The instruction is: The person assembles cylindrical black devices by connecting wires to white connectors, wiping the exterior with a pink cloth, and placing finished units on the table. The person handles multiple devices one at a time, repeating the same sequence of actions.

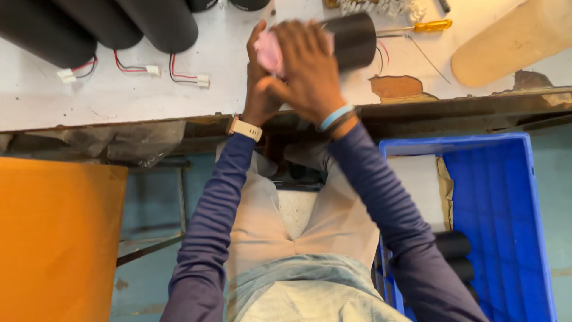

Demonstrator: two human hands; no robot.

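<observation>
1. The black smooth cylinder (353, 40) lies near the white worktable's (119, 95) front edge, thin wires trailing behind it.
2. The right hand (310, 68) presses a soft pink cloth (268, 52) on its end; the left hand (259, 89) cups beneath, fingers closed.
3. It looks rigid, slick, moderately heavy; best gripped around mid-body, away from the fragile wires.

Black cylinder (353, 39), matte, short and thick, lying on its side on the white worktop, flat end toward the right, slightly tilted. Thin red and black wires come off its right end and trail onto the table. Left part hidden behind the hands. Pink cloth (268, 52), soft, bunched up, pressed against the cylinder's left end, mostly covered by fingers, only a crumpled patch visible. Both sit near the table's far middle, above the chipped front edge.
</observation>
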